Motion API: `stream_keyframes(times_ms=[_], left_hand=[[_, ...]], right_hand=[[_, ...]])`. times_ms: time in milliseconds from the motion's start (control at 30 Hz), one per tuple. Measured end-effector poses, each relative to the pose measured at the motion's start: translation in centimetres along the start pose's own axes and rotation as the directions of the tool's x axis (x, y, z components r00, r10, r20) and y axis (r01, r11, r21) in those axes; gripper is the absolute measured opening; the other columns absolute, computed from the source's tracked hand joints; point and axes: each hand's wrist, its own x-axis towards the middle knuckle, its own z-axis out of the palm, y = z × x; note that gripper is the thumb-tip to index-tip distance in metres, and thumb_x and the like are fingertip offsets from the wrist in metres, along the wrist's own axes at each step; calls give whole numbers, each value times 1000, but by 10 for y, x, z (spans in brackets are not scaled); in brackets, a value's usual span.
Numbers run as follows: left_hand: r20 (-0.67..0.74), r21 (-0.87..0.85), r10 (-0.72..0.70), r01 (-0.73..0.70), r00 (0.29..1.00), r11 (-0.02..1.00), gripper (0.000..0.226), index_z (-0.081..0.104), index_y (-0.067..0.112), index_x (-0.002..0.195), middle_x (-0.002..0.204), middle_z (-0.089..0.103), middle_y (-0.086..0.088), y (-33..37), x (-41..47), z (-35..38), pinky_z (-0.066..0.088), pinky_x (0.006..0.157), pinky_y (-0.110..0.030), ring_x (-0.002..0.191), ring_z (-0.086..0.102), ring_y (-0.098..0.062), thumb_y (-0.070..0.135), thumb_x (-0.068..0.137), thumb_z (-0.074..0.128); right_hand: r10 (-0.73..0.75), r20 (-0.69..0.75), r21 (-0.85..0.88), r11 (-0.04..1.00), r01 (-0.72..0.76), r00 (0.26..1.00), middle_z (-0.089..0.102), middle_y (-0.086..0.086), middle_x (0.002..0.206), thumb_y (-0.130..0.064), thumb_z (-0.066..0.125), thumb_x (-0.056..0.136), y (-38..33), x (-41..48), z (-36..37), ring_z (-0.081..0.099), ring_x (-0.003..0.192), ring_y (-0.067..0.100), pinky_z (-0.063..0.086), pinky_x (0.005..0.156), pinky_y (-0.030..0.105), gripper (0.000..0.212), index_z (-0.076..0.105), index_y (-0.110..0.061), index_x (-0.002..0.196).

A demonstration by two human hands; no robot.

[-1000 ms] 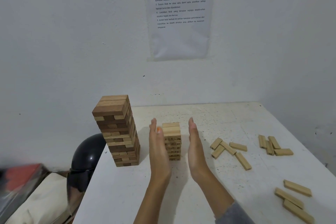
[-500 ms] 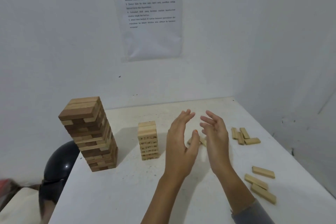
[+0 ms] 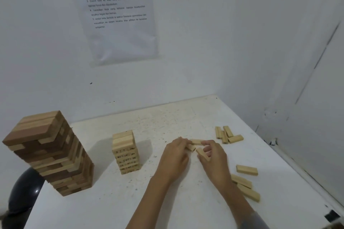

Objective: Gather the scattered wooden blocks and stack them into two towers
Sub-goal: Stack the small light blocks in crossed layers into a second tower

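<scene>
Printed sheet point(image 3: 121, 15) upper centre, black object point(image 3: 24, 191) lower left, tall two-tone tower point(image 3: 50, 154) left, short pale tower point(image 3: 126, 152) centre, left hand point(image 3: 175, 156) and right hand point(image 3: 214, 158) pinching loose blocks point(image 3: 197, 142) on counter point(image 3: 167, 117).

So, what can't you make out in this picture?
Head view:
- Loose blocks between the left hand and right hand: count hidden by fingers.
- Wall sheet: text blurred.
- Small tower: print too small.
- Black round object: cut off by table edge, frame.

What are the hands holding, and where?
The right hand grips one loose block at its near end. The left hand touches the end of another block; hold unclear.
</scene>
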Motion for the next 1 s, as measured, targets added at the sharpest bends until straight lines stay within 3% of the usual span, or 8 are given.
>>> stream_keyframes(times_ms=[167,300,433,533,633,800,900,1000], left_hand=[[-65,129,95,-86,993,988,27,70,14,102,101,63,1,-7,2,18,47,72,-28,87,58,-16,23,92,46],[-117,173,106,-84,988,981,21,70,18,88,89,57,5,-3,8,22,35,71,-24,78,55,-15,30,87,54],[-142,-44,12,-18,990,999,8,65,19,99,97,58,8,10,10,29,38,79,-24,89,51,-9,24,95,60],[-132,-327,-151,101,980,940,19,57,25,118,103,59,10,29,15,31,43,81,-17,93,55,-2,28,101,49],[-54,-541,-230,165,972,825,29,50,27,130,104,60,5,44,26,37,43,79,-16,91,58,-6,26,104,39],[-20,-606,-218,162,976,779,28,58,21,121,101,57,2,54,38,47,43,71,-12,76,58,-6,12,103,39],[10,-629,-229,184,973,756,27,61,19,117,101,58,0,55,41,55,45,70,-15,81,59,-16,9,102,42],[27,-652,-257,212,966,728,27,61,21,117,101,58,3,55,40,57,45,71,-18,82,58,-19,10,102,43]], right_hand=[[72,20,68,995,-73,997,59,-1,86,-15,69,86,5,5,-13,57,76,11,51,77,26,28,62,-17,113],[94,-37,122,988,-89,995,56,6,102,-7,65,85,11,9,-25,57,85,15,47,79,23,30,63,-14,115],[55,-16,223,974,-50,998,51,10,101,-9,53,91,19,15,-38,50,65,9,40,58,13,17,65,-18,98],[65,13,227,972,-66,998,54,5,100,-18,53,83,25,22,-54,49,73,4,36,60,12,13,60,-21,93],[7,23,52,999,-9,1000,58,-1,91,-12,61,88,34,37,-71,55,82,9,38,66,16,19,58,-21,104],[7,124,-208,978,19,992,43,-16,73,-26,69,86,44,69,-83,44,66,-1,33,71,26,47,53,-25,130],[59,216,-273,962,3,975,63,-10,107,-31,70,86,44,80,-85,57,98,7,39,93,33,53,50,-27,136],[83,213,-279,960,-21,974,56,-4,136,-30,71,85,41,85,-84,52,122,18,37,105,38,48,55,-27,131]])
